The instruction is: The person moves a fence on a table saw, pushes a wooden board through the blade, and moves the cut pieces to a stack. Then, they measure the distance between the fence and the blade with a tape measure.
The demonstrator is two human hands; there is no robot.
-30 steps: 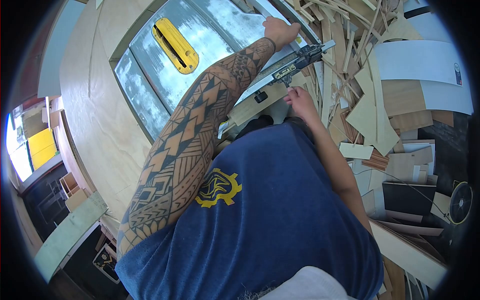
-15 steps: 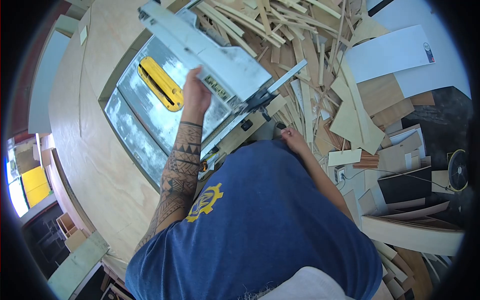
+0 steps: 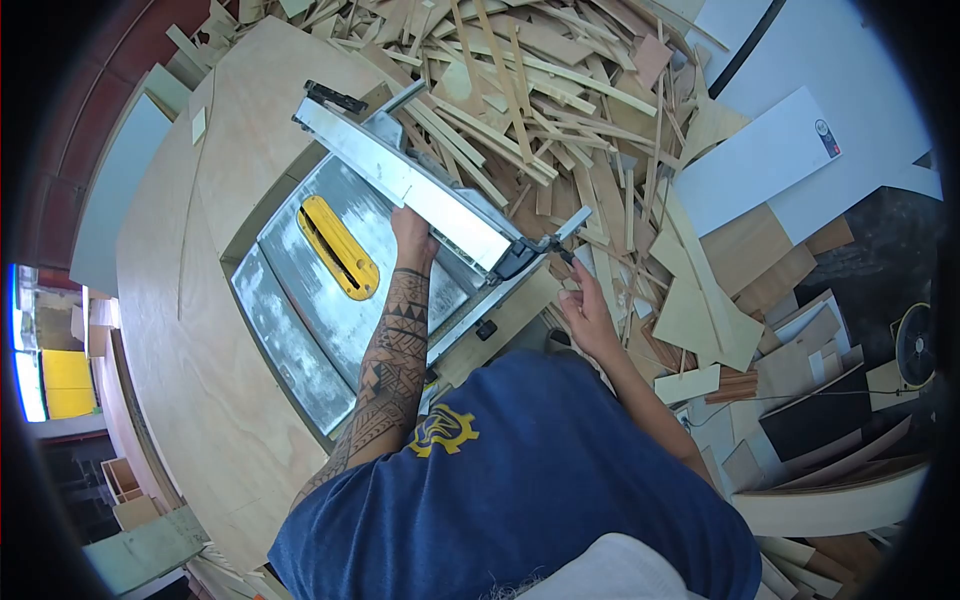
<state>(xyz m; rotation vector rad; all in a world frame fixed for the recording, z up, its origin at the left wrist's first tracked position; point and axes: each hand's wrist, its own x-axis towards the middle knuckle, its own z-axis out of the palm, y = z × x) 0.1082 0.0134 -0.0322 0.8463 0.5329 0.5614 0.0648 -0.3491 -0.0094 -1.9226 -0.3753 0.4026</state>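
A table saw (image 3: 320,340) with a scuffed metal top is set into a pale wooden bench, and a yellow slotted insert (image 3: 338,248) lies in its top. Across the saw's right side runs a long silver fence (image 3: 420,190). My left hand (image 3: 413,238), at the end of a tattooed forearm, rests against the fence's near side with its fingers partly hidden beneath the edge. Near the black lever (image 3: 563,254) at the fence's front end is my right hand (image 3: 588,312), its index finger stretched toward the lever and the other fingers curled.
Wood offcuts (image 3: 560,100) are heaped beyond and to the right of the saw. White panels (image 3: 760,165) lie at the upper right. A round fan (image 3: 914,343) stands at the far right. The plywood bench surface (image 3: 160,330) stretches along the left.
My right hand has risen from beside the shirt to the lever, and its index finger has stretched out. The fence now sits flatter across the saw top. The whole view has shifted.
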